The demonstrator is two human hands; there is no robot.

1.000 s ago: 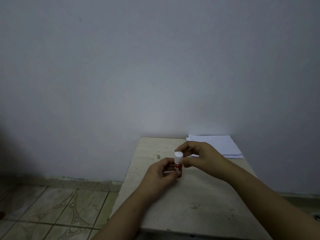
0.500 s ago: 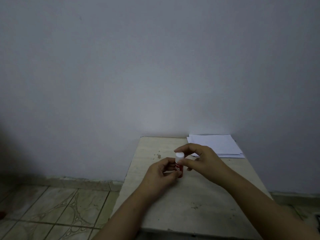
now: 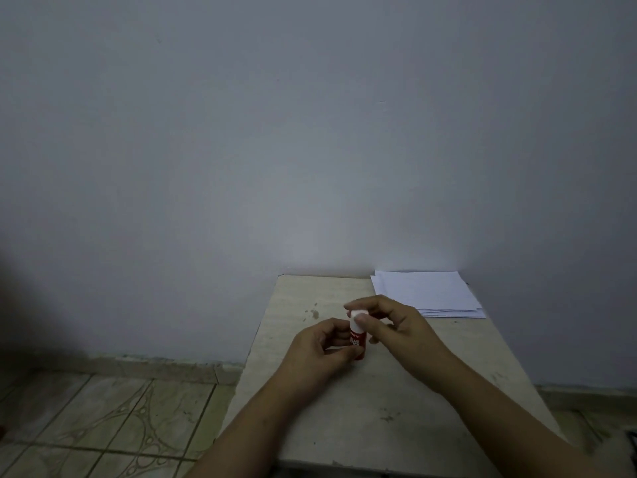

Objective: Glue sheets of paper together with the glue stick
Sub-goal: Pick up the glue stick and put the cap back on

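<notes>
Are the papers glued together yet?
Not yet. Done: nothing glued that shows. In hand: the left hand holds the red glue stick upright, and the right hand pinches its white cap, which is on. Left: the paper stack lies untouched at the table's far corner.

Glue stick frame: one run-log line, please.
left hand: grips glue stick red body | right hand: pinches white cap, cap on | paper stack: untouched, table far right corner
</notes>
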